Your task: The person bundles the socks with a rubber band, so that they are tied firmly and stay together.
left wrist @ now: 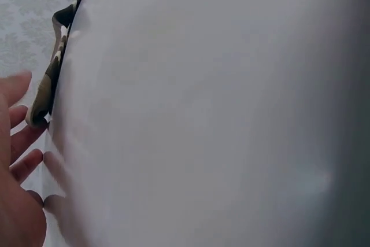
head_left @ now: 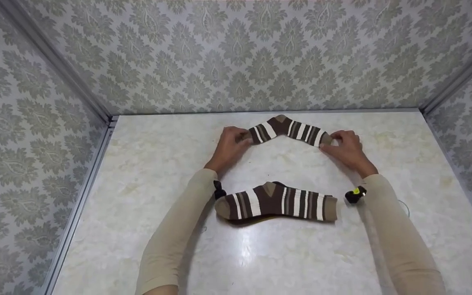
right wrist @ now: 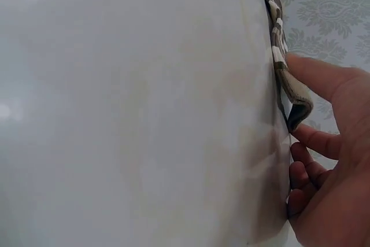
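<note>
Near the table's back edge lies a bent brown, white and tan striped sock [head_left: 280,126]. At its toe end is my left hand [head_left: 232,143]; in the left wrist view the thumb [left wrist: 16,88] stands off the sock [left wrist: 43,99] while a fingertip touches its end. My right hand [head_left: 346,148] pinches the tan cuff at the other end, thumb [right wrist: 312,73] against the sock [right wrist: 292,91] and forefinger at the cuff's edge. Closer to me, between the forearms, another striped sock [head_left: 277,203] lies flat, with darker fabric showing beneath it.
The pale marbled table [head_left: 293,258] meets a patterned back wall [head_left: 240,61], with walls at both sides. Small black wrist devices sit by both sleeves, the right one [head_left: 355,194] with a yellow mark. A thin cable loops beside the right sleeve.
</note>
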The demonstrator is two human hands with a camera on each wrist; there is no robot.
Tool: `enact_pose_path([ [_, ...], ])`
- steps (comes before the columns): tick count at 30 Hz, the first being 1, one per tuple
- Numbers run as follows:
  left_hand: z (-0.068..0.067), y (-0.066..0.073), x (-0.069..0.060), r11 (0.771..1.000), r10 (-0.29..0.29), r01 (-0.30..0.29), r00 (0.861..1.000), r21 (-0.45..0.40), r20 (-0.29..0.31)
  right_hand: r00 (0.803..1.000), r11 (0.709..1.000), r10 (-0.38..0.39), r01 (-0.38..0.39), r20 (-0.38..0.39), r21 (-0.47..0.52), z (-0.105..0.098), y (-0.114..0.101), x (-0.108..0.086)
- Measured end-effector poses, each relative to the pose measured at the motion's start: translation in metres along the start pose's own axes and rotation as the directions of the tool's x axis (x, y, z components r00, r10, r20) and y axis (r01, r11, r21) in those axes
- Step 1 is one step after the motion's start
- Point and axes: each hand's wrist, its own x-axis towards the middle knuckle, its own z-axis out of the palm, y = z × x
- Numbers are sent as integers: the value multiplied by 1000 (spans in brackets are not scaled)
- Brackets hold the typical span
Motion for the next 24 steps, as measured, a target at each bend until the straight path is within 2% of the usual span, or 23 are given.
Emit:
enact_pose_path([
  [3,1,3,0,1000,1,-1,1000,5,-12,1000,1000,-1,1,-16,-3,1,-2,0],
  [6,3,6,1,999,-8,9,1000,50,-19,999,1000,5,-6,-33,-17,1,-5,0],
  [11,4,13,3,984,-54,53,999,169,2,999,997,34,-34,-1,69,1,-14,0],
  [15,2,18,1,972,-83,73,996,224,33,999,993,32,-33,14,111,2,-19,0],
  [20,1,19,-3,953,-31,9,997,301,68,997,992,9,1,-77,127,6,-17,-4],
  [24,-2,19,-7,962,-2,-22,996,273,85,990,991,5,14,-141,131,8,-13,-8],
])
